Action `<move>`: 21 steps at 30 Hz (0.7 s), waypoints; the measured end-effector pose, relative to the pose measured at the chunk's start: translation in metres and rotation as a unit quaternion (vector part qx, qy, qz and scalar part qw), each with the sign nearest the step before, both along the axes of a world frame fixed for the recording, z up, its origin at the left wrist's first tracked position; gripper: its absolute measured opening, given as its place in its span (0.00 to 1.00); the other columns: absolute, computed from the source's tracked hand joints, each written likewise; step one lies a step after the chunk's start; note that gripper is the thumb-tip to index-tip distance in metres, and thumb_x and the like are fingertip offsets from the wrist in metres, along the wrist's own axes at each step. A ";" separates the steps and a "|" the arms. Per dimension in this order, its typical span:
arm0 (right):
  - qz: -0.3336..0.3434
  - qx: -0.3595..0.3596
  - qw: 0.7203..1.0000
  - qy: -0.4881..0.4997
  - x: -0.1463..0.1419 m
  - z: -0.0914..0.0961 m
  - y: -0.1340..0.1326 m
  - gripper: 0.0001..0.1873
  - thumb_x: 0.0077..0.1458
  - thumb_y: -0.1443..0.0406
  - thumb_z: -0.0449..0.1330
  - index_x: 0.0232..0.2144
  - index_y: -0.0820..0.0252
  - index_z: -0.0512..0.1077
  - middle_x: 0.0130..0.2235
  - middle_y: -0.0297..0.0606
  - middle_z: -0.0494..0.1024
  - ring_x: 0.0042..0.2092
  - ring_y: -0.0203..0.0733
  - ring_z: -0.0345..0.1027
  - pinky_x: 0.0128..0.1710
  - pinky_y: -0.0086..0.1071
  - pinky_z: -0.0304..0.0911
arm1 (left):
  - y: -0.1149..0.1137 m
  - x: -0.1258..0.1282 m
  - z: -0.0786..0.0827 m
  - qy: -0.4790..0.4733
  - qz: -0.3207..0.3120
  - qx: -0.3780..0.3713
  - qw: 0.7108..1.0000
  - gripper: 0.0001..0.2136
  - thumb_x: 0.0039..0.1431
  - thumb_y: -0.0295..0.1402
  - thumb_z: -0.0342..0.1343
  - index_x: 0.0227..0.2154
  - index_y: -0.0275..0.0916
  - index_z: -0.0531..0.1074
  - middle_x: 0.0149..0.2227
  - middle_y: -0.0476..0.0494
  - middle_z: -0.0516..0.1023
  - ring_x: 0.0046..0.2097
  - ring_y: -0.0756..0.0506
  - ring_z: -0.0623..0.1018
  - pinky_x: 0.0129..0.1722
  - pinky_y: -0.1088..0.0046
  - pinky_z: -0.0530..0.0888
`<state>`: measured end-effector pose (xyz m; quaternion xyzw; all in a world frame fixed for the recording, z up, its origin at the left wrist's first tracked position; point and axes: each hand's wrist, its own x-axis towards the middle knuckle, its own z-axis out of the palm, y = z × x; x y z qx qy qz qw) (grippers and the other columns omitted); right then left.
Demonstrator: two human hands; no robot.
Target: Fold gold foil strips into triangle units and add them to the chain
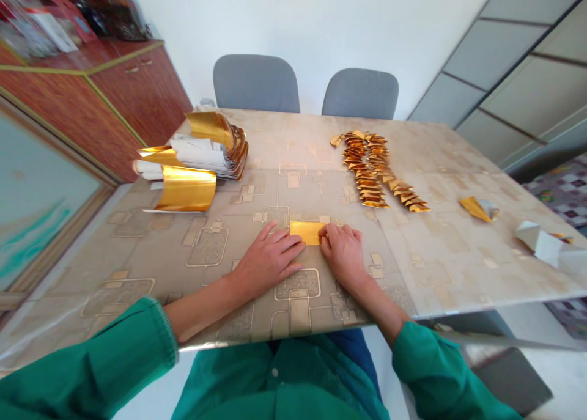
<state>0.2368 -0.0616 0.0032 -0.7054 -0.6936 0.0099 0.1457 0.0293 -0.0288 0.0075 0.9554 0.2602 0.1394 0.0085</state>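
Note:
A small folded rectangle of gold paper (305,232) lies flat on the tablecloth in front of me. My left hand (270,255) rests palm down with its fingers stretched out, their tips on the paper's left edge. At the other end, my right hand (343,252) has its fingers curled together on the paper's right edge. To the far left, a stack of gold and white paper sheets (211,139) stands with one curled gold sheet (188,187) in front. Two rows of folded gold paper pieces (367,169) lie overlapping beyond my right hand.
The patterned table (257,157) reaches the wall side, where two grey chairs (255,82) stand. A gold scrap (475,208) and crumpled white paper (541,246) lie to the right. A wooden cabinet (142,90) borders the left.

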 end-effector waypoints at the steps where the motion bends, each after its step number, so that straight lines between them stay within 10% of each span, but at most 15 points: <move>1: 0.000 -0.004 1.000 0.003 0.000 0.001 0.000 0.07 0.61 0.70 0.54 0.36 0.57 0.71 0.35 0.36 0.80 0.40 0.45 0.67 0.41 0.37 0.46 | 0.001 -0.005 -0.001 -0.008 0.003 -0.006 1.000 0.15 0.68 0.40 0.53 0.53 0.41 0.72 0.53 0.43 0.77 0.54 0.41 0.73 0.64 0.50 0.54; 13: 0.057 0.034 0.993 0.098 0.015 0.005 0.003 0.06 0.61 0.68 0.55 0.36 0.57 0.73 0.36 0.36 0.77 0.40 0.43 0.65 0.39 0.34 0.52 | 0.008 0.003 0.000 -0.107 0.048 -0.038 0.992 0.08 0.67 0.35 0.54 0.37 0.41 0.78 0.44 0.46 0.80 0.49 0.43 0.74 0.61 0.52 0.60; 21: 0.125 0.048 0.989 0.064 0.021 0.015 0.014 0.15 0.60 0.66 0.59 0.50 0.54 0.72 0.49 0.42 0.75 0.49 0.47 0.65 0.47 0.39 0.57 | 0.011 0.011 -0.003 -0.113 0.081 -0.055 0.989 0.10 0.62 0.29 0.58 0.47 0.37 0.74 0.43 0.41 0.77 0.45 0.42 0.72 0.48 0.61 0.70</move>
